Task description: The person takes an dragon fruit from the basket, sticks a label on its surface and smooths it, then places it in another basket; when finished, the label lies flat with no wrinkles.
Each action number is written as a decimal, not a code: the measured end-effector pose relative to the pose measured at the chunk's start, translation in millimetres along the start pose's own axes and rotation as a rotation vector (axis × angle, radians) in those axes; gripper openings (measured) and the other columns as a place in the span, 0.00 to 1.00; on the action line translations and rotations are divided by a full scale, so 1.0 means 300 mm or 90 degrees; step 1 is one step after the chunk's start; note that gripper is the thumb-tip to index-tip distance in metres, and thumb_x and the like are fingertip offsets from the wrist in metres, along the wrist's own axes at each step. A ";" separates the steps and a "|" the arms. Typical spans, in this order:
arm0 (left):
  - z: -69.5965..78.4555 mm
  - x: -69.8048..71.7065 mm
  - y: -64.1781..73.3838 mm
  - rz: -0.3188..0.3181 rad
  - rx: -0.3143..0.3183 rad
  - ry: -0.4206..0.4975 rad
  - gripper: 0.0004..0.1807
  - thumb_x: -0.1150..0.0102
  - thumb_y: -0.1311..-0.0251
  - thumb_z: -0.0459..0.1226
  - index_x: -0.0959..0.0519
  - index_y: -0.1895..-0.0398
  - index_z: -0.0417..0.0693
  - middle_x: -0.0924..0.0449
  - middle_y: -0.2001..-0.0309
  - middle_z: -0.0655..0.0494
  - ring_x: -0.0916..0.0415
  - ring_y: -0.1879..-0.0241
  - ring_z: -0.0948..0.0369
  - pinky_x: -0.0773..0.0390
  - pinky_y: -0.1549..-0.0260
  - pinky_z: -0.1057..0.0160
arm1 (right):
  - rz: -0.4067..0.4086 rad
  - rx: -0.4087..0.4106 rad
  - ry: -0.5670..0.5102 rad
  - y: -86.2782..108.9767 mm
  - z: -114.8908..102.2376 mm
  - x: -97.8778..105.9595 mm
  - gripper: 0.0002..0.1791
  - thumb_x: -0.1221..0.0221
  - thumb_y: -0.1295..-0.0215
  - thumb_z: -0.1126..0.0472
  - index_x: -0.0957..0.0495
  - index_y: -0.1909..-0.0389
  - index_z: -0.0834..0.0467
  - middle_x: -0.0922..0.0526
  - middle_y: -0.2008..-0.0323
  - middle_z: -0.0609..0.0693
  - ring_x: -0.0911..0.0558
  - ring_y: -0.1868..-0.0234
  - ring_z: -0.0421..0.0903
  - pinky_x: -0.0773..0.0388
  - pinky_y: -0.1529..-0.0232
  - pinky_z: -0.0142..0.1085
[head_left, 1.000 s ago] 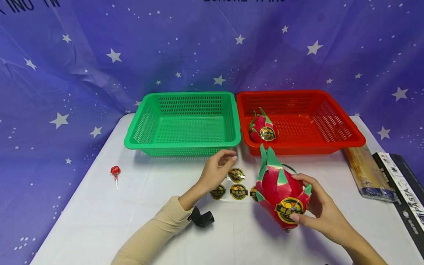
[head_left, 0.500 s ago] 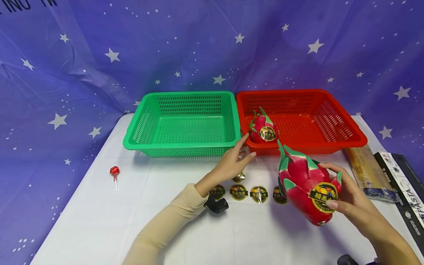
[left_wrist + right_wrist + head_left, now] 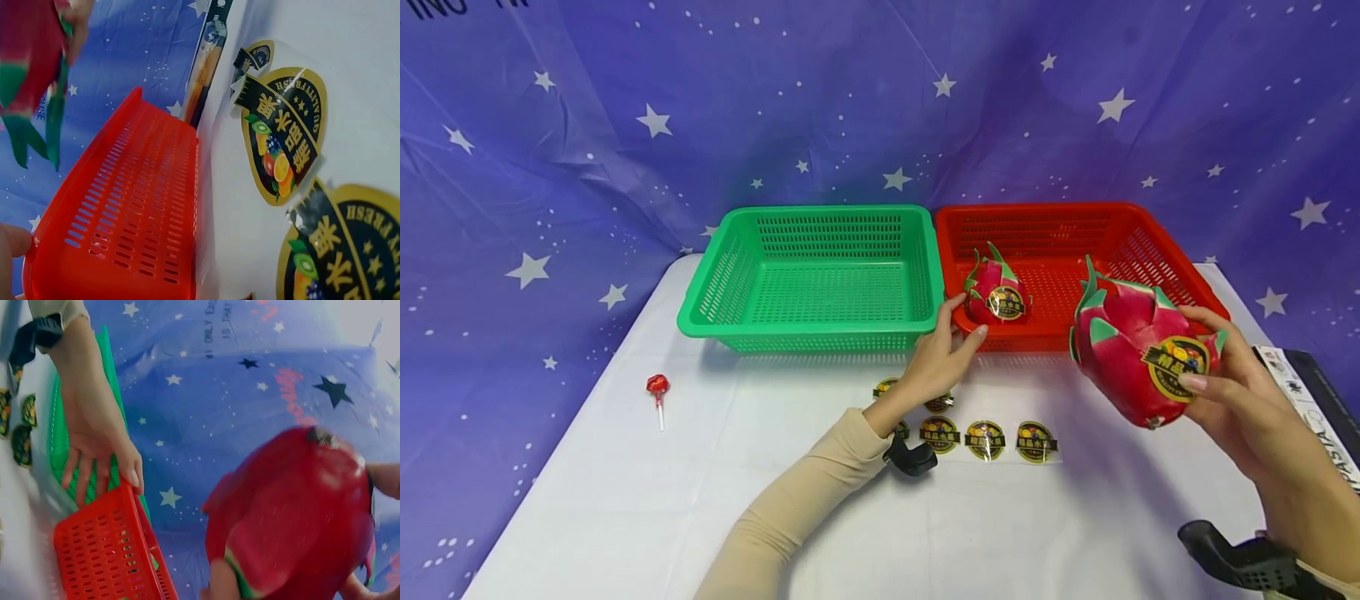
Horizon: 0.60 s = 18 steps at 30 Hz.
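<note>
My right hand (image 3: 1247, 392) holds a red dragon fruit (image 3: 1127, 350) with green leaf tips and a round black-and-gold sticker (image 3: 1177, 367), thumb at the sticker's edge. It is raised, overlapping the right front of the red basket (image 3: 1060, 340) in the head view. In the right wrist view, the fruit (image 3: 287, 519) is blurred and fills much of the lower right. My left hand (image 3: 936, 358) touches the basket's front left corner, its fingers extended and its thumb at the rim (image 3: 128, 487). Inside that corner sits a smaller dragon fruit (image 3: 996, 292) with the same kind of sticker.
A green basket (image 3: 811, 329) stands left of the red one. Below my left hand lies a clear sheet with several round stickers (image 3: 985, 439). A red lollipop (image 3: 657, 385) lies at the left, a long black-and-white box (image 3: 1311, 408) at the right edge. A starry curtain (image 3: 820, 100) hangs behind.
My right hand has carried the large dragon fruit right and up, toward the red basket, uncovering more stickers. My left hand has moved from above the stickers to the red basket's corner.
</note>
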State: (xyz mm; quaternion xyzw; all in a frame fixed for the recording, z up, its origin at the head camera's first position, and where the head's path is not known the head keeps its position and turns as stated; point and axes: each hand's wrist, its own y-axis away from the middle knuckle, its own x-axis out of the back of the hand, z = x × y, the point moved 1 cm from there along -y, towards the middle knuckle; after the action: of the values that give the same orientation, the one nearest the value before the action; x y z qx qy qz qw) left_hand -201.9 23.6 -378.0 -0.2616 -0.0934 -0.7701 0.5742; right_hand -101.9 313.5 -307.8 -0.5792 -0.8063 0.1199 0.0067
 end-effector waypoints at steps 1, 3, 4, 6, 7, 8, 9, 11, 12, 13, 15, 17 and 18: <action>-0.001 0.000 0.001 -0.001 0.002 0.004 0.34 0.58 0.37 0.55 0.54 0.31 0.61 0.30 0.40 0.51 0.29 0.43 0.58 0.25 0.59 0.63 | 0.003 0.000 -0.022 -0.020 -0.001 0.005 0.35 0.67 0.41 0.77 0.54 0.33 0.53 0.41 0.43 0.51 0.25 0.50 0.44 0.20 0.60 0.38; -0.003 -0.001 0.002 -0.002 0.003 0.010 0.33 0.58 0.37 0.55 0.54 0.32 0.62 0.30 0.40 0.51 0.29 0.44 0.58 0.24 0.57 0.62 | 0.004 0.003 -0.068 -0.063 -0.005 0.013 0.33 0.68 0.39 0.76 0.53 0.34 0.52 0.40 0.43 0.51 0.24 0.50 0.45 0.20 0.60 0.40; -0.004 -0.001 0.002 -0.001 0.003 0.010 0.33 0.58 0.37 0.56 0.54 0.32 0.62 0.30 0.40 0.52 0.28 0.44 0.58 0.24 0.56 0.61 | -0.001 0.002 -0.097 -0.087 -0.007 0.018 0.32 0.68 0.39 0.76 0.52 0.34 0.51 0.40 0.43 0.50 0.24 0.50 0.46 0.20 0.60 0.41; -0.005 -0.001 0.002 0.003 0.003 0.000 0.33 0.58 0.37 0.56 0.54 0.32 0.64 0.29 0.41 0.53 0.27 0.45 0.59 0.24 0.55 0.61 | -0.013 0.001 -0.144 -0.139 -0.012 0.024 0.30 0.69 0.38 0.75 0.50 0.35 0.51 0.39 0.43 0.50 0.23 0.51 0.47 0.20 0.61 0.43; -0.005 -0.002 0.002 0.005 0.002 -0.004 0.33 0.59 0.37 0.57 0.53 0.32 0.64 0.28 0.42 0.53 0.27 0.46 0.58 0.24 0.55 0.61 | -0.013 -0.002 -0.160 -0.167 -0.016 0.028 0.30 0.68 0.37 0.75 0.49 0.36 0.50 0.39 0.44 0.50 0.23 0.52 0.47 0.20 0.62 0.44; -0.005 -0.002 0.002 0.006 0.002 -0.007 0.33 0.59 0.38 0.57 0.53 0.32 0.64 0.28 0.42 0.52 0.26 0.46 0.58 0.24 0.56 0.61 | -0.007 -0.008 -0.169 -0.195 -0.020 0.030 0.29 0.67 0.37 0.74 0.47 0.37 0.50 0.38 0.44 0.49 0.23 0.52 0.47 0.20 0.62 0.44; -0.005 -0.002 0.001 0.008 0.003 -0.012 0.33 0.60 0.38 0.58 0.53 0.32 0.65 0.27 0.43 0.52 0.26 0.47 0.58 0.24 0.56 0.61 | 0.000 -0.020 -0.176 -0.224 -0.024 0.033 0.28 0.66 0.36 0.74 0.46 0.38 0.49 0.37 0.45 0.49 0.23 0.53 0.47 0.20 0.63 0.45; -0.005 -0.001 0.000 0.009 0.005 -0.019 0.33 0.60 0.38 0.58 0.53 0.32 0.66 0.26 0.44 0.50 0.25 0.48 0.58 0.24 0.60 0.62 | 0.027 -0.047 -0.158 -0.284 -0.032 0.041 0.26 0.63 0.36 0.73 0.45 0.40 0.47 0.37 0.46 0.48 0.23 0.54 0.46 0.20 0.65 0.45; -0.005 -0.001 -0.001 0.010 0.005 -0.020 0.33 0.61 0.38 0.58 0.53 0.32 0.66 0.25 0.45 0.50 0.24 0.48 0.57 0.24 0.61 0.63 | 0.042 -0.064 -0.137 -0.312 -0.035 0.045 0.26 0.61 0.36 0.72 0.45 0.41 0.46 0.37 0.47 0.48 0.23 0.56 0.45 0.20 0.66 0.45; -0.005 -0.001 -0.001 0.010 0.005 -0.021 0.33 0.61 0.38 0.58 0.53 0.32 0.65 0.25 0.45 0.49 0.24 0.49 0.57 0.24 0.63 0.63 | 0.059 -0.084 -0.113 -0.339 -0.037 0.048 0.25 0.58 0.36 0.71 0.45 0.41 0.45 0.38 0.47 0.48 0.22 0.56 0.44 0.20 0.67 0.44; -0.006 -0.001 -0.002 0.010 0.005 -0.029 0.33 0.61 0.38 0.59 0.53 0.32 0.66 0.24 0.46 0.47 0.24 0.50 0.57 0.25 0.65 0.64 | 0.075 -0.123 -0.057 -0.387 -0.036 0.058 0.25 0.55 0.36 0.69 0.46 0.43 0.44 0.40 0.48 0.47 0.23 0.58 0.42 0.20 0.68 0.42; -0.007 -0.002 -0.002 0.011 0.005 -0.038 0.33 0.61 0.38 0.59 0.53 0.32 0.66 0.23 0.48 0.47 0.23 0.51 0.57 0.25 0.67 0.65 | 0.082 -0.164 0.012 -0.425 -0.029 0.070 0.25 0.52 0.36 0.67 0.47 0.44 0.42 0.41 0.49 0.47 0.22 0.60 0.40 0.20 0.69 0.40; -0.008 -0.002 -0.001 0.013 0.006 -0.043 0.33 0.61 0.38 0.59 0.53 0.32 0.66 0.22 0.50 0.46 0.23 0.52 0.57 0.25 0.68 0.66 | 0.078 -0.182 0.046 -0.440 -0.023 0.077 0.25 0.51 0.36 0.66 0.47 0.44 0.41 0.41 0.50 0.47 0.22 0.60 0.40 0.20 0.69 0.39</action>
State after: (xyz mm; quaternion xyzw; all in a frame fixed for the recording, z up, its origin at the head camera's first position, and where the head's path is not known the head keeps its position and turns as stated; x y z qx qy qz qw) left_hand -202.8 23.1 -380.2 -0.2861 -0.1135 -0.7544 0.5798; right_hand -231.7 296.6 -277.6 -0.6263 -0.7776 -0.0170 -0.0539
